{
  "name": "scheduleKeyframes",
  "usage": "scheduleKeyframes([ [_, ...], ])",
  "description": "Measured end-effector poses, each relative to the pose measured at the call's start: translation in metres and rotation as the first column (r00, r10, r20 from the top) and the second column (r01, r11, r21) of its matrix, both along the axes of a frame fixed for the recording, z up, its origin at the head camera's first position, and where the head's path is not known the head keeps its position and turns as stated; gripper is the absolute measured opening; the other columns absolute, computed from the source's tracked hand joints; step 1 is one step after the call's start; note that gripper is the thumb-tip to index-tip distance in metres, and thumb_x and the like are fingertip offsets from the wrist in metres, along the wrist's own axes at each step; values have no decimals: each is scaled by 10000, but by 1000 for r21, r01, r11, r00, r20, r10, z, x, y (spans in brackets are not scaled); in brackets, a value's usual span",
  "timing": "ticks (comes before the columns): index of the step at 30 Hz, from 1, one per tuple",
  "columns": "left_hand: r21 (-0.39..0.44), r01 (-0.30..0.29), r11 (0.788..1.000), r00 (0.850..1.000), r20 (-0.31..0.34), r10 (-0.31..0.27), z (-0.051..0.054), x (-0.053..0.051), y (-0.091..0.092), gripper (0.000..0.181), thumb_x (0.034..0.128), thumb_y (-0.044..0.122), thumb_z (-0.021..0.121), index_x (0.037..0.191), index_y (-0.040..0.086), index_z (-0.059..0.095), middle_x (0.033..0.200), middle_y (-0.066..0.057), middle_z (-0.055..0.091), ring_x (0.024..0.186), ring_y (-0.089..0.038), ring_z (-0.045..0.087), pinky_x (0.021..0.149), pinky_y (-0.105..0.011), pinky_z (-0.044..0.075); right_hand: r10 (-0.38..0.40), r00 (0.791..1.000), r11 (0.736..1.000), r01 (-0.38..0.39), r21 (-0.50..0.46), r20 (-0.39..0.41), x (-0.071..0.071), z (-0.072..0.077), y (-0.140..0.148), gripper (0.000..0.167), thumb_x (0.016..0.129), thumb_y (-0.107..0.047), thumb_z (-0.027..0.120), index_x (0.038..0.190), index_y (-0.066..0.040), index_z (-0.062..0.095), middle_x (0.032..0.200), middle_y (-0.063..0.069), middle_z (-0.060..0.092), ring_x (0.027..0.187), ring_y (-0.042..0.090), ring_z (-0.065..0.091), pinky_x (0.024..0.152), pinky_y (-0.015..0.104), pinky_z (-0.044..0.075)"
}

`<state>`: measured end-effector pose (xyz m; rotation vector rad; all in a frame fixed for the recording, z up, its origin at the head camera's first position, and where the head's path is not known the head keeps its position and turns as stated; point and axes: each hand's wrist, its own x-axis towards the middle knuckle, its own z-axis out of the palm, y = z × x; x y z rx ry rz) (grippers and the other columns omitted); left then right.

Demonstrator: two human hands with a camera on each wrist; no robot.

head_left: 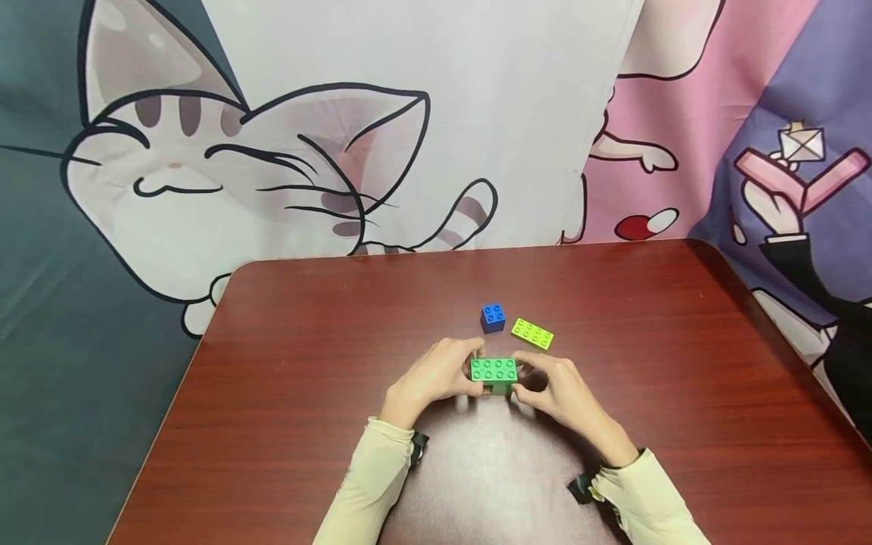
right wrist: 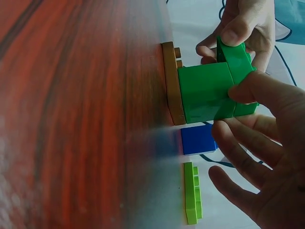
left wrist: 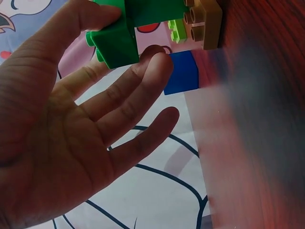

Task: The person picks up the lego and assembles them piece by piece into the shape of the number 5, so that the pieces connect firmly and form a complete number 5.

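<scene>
Both hands grip a long green brick (head_left: pixel 493 370) from its two ends, the left hand (head_left: pixel 443 373) at one and the right hand (head_left: pixel 564 390) at the other. Under it, in the right wrist view, is another green block (right wrist: pixel 205 90), which stands on one end of a flat brown brick (right wrist: pixel 172 86). The long brick's other end overhangs the brown studs, pinched by the left thumb and fingers. In the left wrist view, the left hand (left wrist: pixel 90 114) has its lower fingers spread off the bricks. The right hand (right wrist: pixel 262 138) touches the upper brick with its thumb.
Behind the hands on the brown table (head_left: pixel 306 341) stand a blue brick (head_left: pixel 493 318) and a flat lime brick (head_left: pixel 532 333), side by side. A printed cloth (head_left: pixel 531 113) hangs beyond the table's far edge.
</scene>
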<state>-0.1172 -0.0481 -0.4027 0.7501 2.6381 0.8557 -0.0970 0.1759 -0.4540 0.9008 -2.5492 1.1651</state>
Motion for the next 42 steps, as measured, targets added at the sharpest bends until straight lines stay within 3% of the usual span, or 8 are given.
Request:
scheduleKeyframes([
  [16, -1, 57, 998, 996, 70, -57, -4, -7, -9, 312, 720, 101, 787, 940, 102, 567, 815, -31, 597, 724, -119, 545, 640, -219, 451, -14, 1000, 999, 14, -35, 7, -2, -3, -2, 400, 650, -5, 741, 1038, 0, 648, 784, 7, 661, 672, 139, 629, 591, 329, 525],
  [19, -16, 34, 999, 995, 97, -33, -6, -10, -16, 301, 704, 49, 782, 923, 57, 575, 840, -58, 603, 779, -167, 563, 691, -236, 457, -17, 1000, 999, 17, -30, 1, -2, -2, -3, 404, 647, -11, 741, 1040, 4, 647, 783, 11, 661, 669, 140, 629, 591, 334, 525],
  [22, -15, -32, 999, 993, 113, 34, -7, -14, -26, 299, 696, 42, 789, 916, 36, 586, 853, -79, 599, 806, -194, 558, 727, -269, 452, -20, 1000, 999, 19, -28, -4, -2, -2, -3, 409, 647, -14, 743, 1043, 7, 646, 789, 14, 663, 674, 137, 630, 598, 334, 525],
  [25, -12, -87, 996, 993, 85, 88, -9, -20, -33, 294, 691, 76, 807, 894, 45, 597, 864, -82, 601, 825, -212, 548, 764, -321, 447, -27, 1000, 999, 26, -19, -8, -2, -3, -2, 415, 647, -23, 746, 1048, 12, 645, 803, 14, 665, 683, 127, 629, 610, 330, 525],
  [29, -18, -112, 994, 993, 27, 112, -12, -29, -36, 240, 716, 112, 793, 894, 92, 634, 971, -39, 602, 968, -252, 514, 901, -492, 371, -39, 999, 999, 39, 3, -14, -1, -4, 1, 416, 648, -32, 745, 1050, 9, 646, 822, 9, 668, 693, 113, 627, 625, 321, 522],
  [31, -15, -113, 993, 994, 7, 113, -15, -35, -34, 199, 738, 137, 781, 878, 107, 642, 988, -29, 595, 1001, -267, 482, 897, -527, 349, -42, 999, 999, 42, 6, -15, -1, -5, 2, 415, 648, -28, 740, 1050, 8, 647, 829, 9, 668, 695, 113, 628, 627, 322, 522],
  [37, 87, -101, 991, 995, 35, 98, -30, -56, -20, 258, 793, 168, 745, 949, 38, 587, 931, -84, 606, 889, -227, 541, 802, -333, 435, -46, 999, 999, 46, -7, 7, -1, -6, 1, 418, 641, -15, 731, 1051, -15, 649, 819, -13, 660, 689, 102, 617, 614, 308, 513],
  [42, 106, -66, 992, 997, 43, 62, -36, -71, -5, 435, 827, 206, 717, 1170, 12, 534, 1103, -122, 587, 1035, -236, 544, 901, -326, 424, -40, 999, 999, 40, -12, 23, -1, -5, -1, 404, 656, -25, 732, 1052, -30, 649, 812, -22, 656, 694, 90, 612, 615, 289, 510],
])
